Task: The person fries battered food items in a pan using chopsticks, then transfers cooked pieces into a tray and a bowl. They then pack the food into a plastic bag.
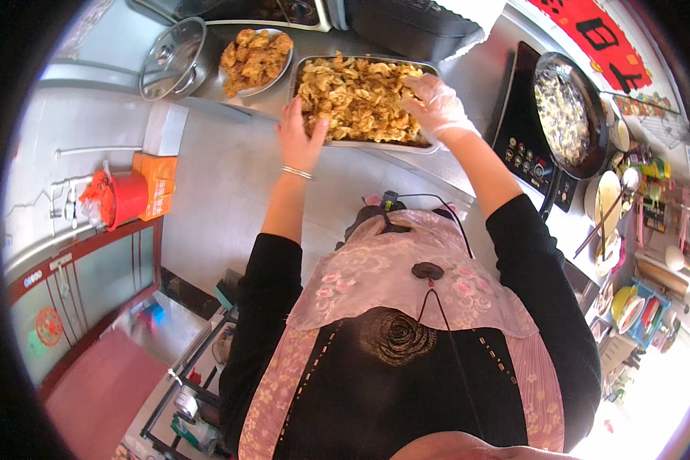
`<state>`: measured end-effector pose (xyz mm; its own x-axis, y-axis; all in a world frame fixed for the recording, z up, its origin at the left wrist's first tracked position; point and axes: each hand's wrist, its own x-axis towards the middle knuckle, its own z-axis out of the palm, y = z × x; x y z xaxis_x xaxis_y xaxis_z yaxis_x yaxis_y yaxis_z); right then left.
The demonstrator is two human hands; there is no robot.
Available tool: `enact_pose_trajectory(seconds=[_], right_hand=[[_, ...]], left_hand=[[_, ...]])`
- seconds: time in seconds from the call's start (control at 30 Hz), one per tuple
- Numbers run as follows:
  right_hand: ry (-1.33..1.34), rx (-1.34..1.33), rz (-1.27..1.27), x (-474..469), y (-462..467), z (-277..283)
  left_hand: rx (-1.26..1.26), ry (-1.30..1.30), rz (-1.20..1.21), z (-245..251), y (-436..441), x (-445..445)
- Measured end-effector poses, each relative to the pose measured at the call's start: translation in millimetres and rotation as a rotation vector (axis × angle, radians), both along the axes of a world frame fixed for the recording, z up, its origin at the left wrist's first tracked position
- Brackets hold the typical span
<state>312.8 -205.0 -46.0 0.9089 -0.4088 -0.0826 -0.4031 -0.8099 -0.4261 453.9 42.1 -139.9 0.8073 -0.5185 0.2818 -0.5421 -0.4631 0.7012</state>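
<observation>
A rectangular metal tray (pixel 374 145) heaped with golden fried pieces of food (pixel 359 98) sits at the counter's front edge. My left hand (pixel 300 132) is bare, with a bracelet at the wrist, and rests at the tray's near left corner with thumb and fingers spread. On my right hand (pixel 437 106) is a clear plastic glove. It reaches over the tray's right end, its fingertips at the food; whether a piece is between them cannot be made out.
Left of the tray stand a plate of larger fried pieces (pixel 257 60) and a pot with a glass lid (pixel 172 57). At right, a wok of bubbling oil (pixel 563 115) sits on a black induction cooker (pixel 520 149). Chopsticks (pixel 601 221) lie nearby. A black appliance (pixel 411 26) stands behind.
</observation>
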Motion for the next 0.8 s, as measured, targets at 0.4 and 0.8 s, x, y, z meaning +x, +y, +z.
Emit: enact_pose_trajectory(seconds=[0.4,0.8], right_hand=[[0.13,-0.206,0.354,41,50,5],[-0.076,-0.054,0.161,16,44,33]], left_hand=[[0.13,0.053,-0.141,17,-41,20],[0.486,0.189,-0.272,58,-72,52]])
